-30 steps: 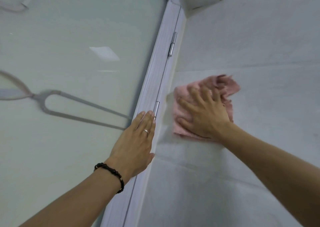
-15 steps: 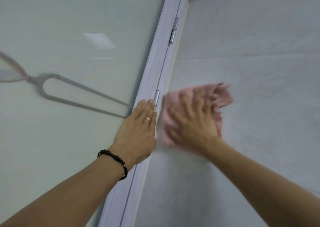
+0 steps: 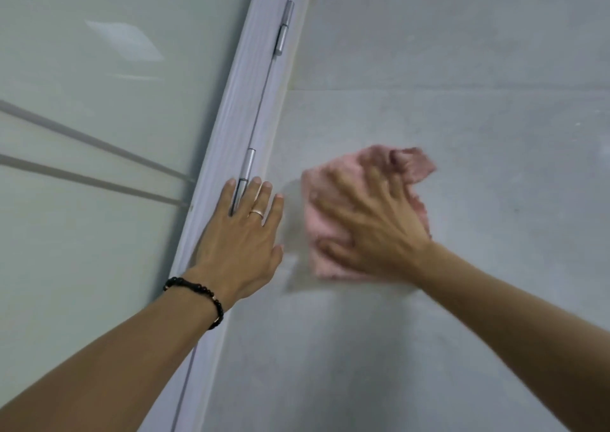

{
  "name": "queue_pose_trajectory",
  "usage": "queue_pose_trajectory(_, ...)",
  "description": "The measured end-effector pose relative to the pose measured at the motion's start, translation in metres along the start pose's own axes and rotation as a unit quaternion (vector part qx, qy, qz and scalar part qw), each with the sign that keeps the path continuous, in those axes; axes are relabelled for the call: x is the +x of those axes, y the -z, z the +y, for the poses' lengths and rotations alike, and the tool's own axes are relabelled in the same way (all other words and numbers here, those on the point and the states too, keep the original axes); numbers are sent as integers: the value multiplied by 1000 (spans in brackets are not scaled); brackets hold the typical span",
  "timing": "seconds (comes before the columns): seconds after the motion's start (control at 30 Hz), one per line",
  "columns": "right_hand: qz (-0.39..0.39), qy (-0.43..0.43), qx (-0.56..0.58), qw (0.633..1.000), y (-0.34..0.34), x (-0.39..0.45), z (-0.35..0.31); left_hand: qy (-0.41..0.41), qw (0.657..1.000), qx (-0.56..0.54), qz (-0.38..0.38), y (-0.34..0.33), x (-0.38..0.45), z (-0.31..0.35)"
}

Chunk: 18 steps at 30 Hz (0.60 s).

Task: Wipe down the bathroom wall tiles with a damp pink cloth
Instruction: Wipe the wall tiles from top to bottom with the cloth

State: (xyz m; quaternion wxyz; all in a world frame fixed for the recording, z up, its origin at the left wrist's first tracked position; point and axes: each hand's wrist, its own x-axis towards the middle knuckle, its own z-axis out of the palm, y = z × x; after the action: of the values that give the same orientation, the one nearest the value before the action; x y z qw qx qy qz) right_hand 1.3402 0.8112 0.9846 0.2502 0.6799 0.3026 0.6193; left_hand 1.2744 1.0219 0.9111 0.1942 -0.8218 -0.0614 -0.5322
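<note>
Against the grey wall tiles [image 3: 462, 51], right hand [image 3: 373, 230] pressed flat on the pink cloth [image 3: 333, 180], fingers spread and fairly straight over it, thumb low along the cloth's bottom edge; blurred, so no finer detail of the fingertips. Cloth bunched and crumpled at its upper right corner, flatter toward the left, pinned between palm and tile, lying just below a horizontal grout line and a little right of the door frame [image 3: 251, 78]. Faint wet-looking sheen on the tile just left of and under the cloth.

Just beside it, left hand [image 3: 241, 236] laid open and flat, fingers straight and pointing up, holding nothing: index and middle fingers on the pale frame either side of the lower hinge [image 3: 247, 170], ring and little finger over onto the tile edge. Ring [image 3: 256, 213] on the ring finger, black beaded bracelet [image 3: 198, 294] round the wrist. Hands near each other but apart, a strip of bare tile between them.

Further out, upper hinge [image 3: 284, 27] higher on the same frame. Left of the frame, frosted glass door panel [image 3: 99, 200], with two dark slanting bars showing dimly through it and a pale reflected patch of light near the top. Both bare forearms entering from the bottom corners.
</note>
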Motion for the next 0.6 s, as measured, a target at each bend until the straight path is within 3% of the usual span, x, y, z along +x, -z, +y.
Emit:
queue_pose_trajectory(0.13,13,-209,20,978,10,23,48,17,999,-45,0,-10,1,6)
queue_pose_trajectory(0.17,26,-198,20,980,10,18,40,17,998,-63,0,-12,4,9)
queue_pose_trajectory(0.23,33,-80,12,996,3,-7,7,25,996,-89,13,-14,7,17)
queue_pose_trajectory(0.33,-22,56,-12,998,0,-48,-15,27,992,-117,36,-12,12,30)
queue_pose_trajectory(0.4,-16,18,-42,999,6,-38,17,15,989,-143,37,-11,15,37)
queue_pose_trajectory(0.53,-16,-193,-26,981,19,-15,60,17,976,-215,37,-11,21,51)
queue_pose_trajectory(0.6,-7,-139,-14,990,16,-35,41,16,967,-250,42,-11,23,60)
